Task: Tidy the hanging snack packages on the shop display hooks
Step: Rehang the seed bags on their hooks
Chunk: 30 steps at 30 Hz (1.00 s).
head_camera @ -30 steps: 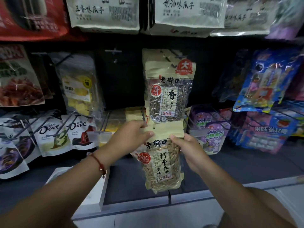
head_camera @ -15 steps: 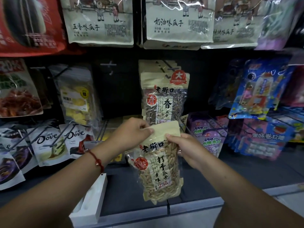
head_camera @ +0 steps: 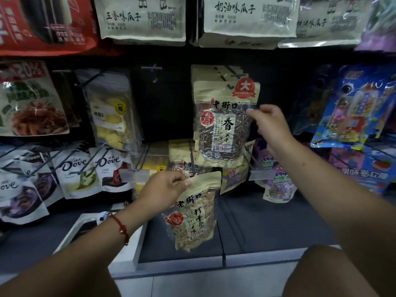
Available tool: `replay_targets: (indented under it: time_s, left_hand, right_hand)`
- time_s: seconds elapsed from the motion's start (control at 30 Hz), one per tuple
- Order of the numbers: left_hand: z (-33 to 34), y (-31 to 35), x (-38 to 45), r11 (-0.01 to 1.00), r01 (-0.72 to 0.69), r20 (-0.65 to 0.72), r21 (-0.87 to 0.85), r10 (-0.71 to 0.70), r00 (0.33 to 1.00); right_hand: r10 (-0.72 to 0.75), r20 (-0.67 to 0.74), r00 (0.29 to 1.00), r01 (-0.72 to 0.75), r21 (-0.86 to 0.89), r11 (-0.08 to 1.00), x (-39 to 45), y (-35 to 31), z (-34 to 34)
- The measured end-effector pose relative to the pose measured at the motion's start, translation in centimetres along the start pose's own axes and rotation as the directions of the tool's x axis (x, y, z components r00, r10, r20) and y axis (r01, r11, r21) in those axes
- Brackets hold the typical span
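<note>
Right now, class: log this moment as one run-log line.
left hand: pinches pale seed packet off hook | right hand: pinches hung dark seed packet | stage: tidying

Tilted pale-seed packet (head_camera: 196, 213) below hook-hung, seemingly straight dark-seed packet (head_camera: 222, 123).

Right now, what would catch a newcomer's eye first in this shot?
At centre, the left hand pinches the top edge of a pale seed packet, held off its hook below the display. Just above, the right hand grips the right edge of a dark sunflower seed packet hanging at the front of its hook. White Dove packets hang at lower left.
</note>
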<state>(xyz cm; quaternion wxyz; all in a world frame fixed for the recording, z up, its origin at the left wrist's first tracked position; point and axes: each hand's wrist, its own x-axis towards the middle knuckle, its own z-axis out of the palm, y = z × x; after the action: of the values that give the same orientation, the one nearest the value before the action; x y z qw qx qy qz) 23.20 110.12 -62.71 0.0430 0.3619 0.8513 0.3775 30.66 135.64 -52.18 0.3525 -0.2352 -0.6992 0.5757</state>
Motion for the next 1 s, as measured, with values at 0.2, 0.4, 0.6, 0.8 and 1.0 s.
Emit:
replay_targets:
  time_s: [0.2, 0.4, 0.6, 0.8, 1.0]
  left_hand:
    - [0.2, -2.5, -0.3, 0.999, 0.014, 0.05, 0.043, -0.016, 0.999]
    - [1.6, -4.9, -1.2, 0.998, 0.05, 0.088, 0.048, -0.054, 0.995]
    - [0.5, -4.1, -0.4, 1.0, 0.025, 0.035, 0.018, -0.026, 0.999]
    - [-3.2, -0.6, 1.0, 0.996, -0.054, -0.025, 0.07, 0.056, 0.998]
    - [-7.6, 4.0, 3.1, 0.992, -0.103, -0.153, 0.066, 0.112, 0.982]
  right_hand:
    - [0.054, 0.053, 0.997, -0.06, 0.111, 0.992, 3.9, -1.7, 0.7]
    - [0.119, 0.226, 0.967, -0.163, 0.189, 0.968, 4.7, -2.3, 0.5]
    - [0.106, 0.113, 0.988, -0.128, 0.218, 0.968, 4.6, -2.2, 2.0]
    - [0.098, 0.055, 0.994, -0.108, 0.236, 0.966, 2.4, -3.1, 0.9]
    - [0.008, -0.003, 1.0, -0.008, 0.147, 0.989, -2.0, -3.8, -2.3]
